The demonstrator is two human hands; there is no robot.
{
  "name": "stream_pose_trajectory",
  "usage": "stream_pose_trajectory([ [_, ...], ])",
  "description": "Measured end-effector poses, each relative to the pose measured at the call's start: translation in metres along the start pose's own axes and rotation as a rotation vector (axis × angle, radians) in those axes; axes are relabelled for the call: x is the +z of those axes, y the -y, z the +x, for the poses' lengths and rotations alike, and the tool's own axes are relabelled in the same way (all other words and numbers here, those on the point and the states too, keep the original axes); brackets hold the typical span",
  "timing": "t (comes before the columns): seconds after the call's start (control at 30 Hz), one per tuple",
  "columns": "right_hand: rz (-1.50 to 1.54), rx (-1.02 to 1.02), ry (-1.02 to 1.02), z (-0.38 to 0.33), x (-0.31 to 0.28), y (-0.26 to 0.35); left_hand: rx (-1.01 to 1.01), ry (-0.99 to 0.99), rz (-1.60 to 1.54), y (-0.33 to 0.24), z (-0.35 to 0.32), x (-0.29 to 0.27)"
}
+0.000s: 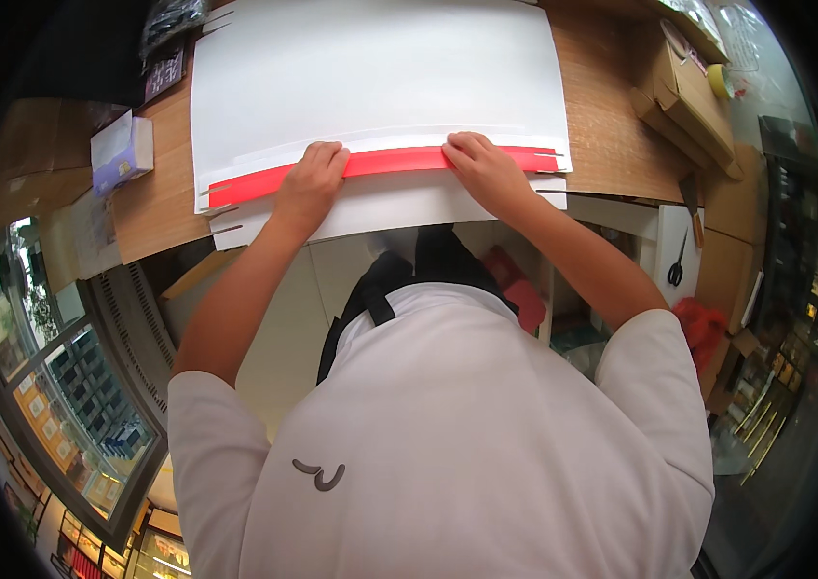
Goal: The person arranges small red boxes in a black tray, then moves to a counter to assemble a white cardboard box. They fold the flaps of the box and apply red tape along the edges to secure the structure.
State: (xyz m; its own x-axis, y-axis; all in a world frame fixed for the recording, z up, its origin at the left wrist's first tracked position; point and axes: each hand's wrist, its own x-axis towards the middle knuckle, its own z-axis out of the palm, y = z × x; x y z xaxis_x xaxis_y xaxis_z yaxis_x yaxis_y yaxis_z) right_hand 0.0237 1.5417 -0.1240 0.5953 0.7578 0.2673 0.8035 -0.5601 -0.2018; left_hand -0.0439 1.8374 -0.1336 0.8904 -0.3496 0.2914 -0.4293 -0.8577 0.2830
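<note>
1. A person in a white short-sleeved shirt (448, 425) is standing at a brown wood-grain table (612, 116), both bare arms reaching toward 12 o'clock of the view.
2. A long, narrow, bright red strip (395, 161) is lying crosswise at 12 o'clock, running over the near part of a large white flat sheet (380, 72), with short slits showing at its two ends.
3. The left hand (313, 179), toward 11 o'clock, is resting on the red strip, its fingers bunching together and curling at the tips; whether they are pinching the strip or only pressing on it, one cannot tell.
4. The right hand (486, 174), toward 1 o'clock, is touching the strip too, fingers bending close together at its far edge; the thumb is hiding, so a pinch cannot be told from a press.
5. A white band (390, 207) is showing between the red strip and the near edge of the table.
6. At 10 o'clock, a purple-and-white soft pack (122, 151) is sitting beside the sheet, just apart from it.
7. Brown cardboard boxes (694, 106) are standing at 2 o'clock, a yellow tape roll (720, 82) resting near them, while black-handled scissors (678, 262) are showing at 3 o'clock.
</note>
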Motion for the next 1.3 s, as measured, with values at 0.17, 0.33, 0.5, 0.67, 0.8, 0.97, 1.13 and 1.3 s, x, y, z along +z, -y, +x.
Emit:
stream_pose_trajectory([
  [0.17, 0.085, 0.11, 0.078, -0.005, -0.002, 0.001, 0.03, -0.021, 0.037, 0.003, -0.005, -0.002],
  [0.33, 0.17, 0.142, 0.082, -0.009, -0.008, -0.004, -0.093, 0.037, -0.06, 0.019, -0.028, -0.018],
  [0.5, 0.136, 0.157, 0.134, -0.021, -0.015, -0.022, -0.162, 0.031, -0.065, 0.045, -0.048, -0.041],
  [0.67, 0.129, 0.198, 0.275, -0.007, -0.026, -0.04, -0.2, 0.103, -0.074, 0.07, -0.035, -0.035],
  [0.8, 0.148, 0.496, 0.474, 0.022, -0.04, -0.038, -0.456, 0.377, 0.069, 0.077, -0.011, -0.046],
  [0.97, 0.024, 0.509, 0.434, 0.016, -0.027, -0.053, -0.37, 0.243, 0.145, 0.085, -0.021, -0.033],
  [1.13, 0.043, 0.579, 0.376, 0.016, -0.019, -0.056, -0.409, 0.331, 0.26, 0.083, -0.016, -0.034],
  [1.3, -0.187, 0.56, 0.306, 0.017, -0.015, -0.051, -0.389, 0.241, 0.363, 0.069, -0.011, -0.029],
])
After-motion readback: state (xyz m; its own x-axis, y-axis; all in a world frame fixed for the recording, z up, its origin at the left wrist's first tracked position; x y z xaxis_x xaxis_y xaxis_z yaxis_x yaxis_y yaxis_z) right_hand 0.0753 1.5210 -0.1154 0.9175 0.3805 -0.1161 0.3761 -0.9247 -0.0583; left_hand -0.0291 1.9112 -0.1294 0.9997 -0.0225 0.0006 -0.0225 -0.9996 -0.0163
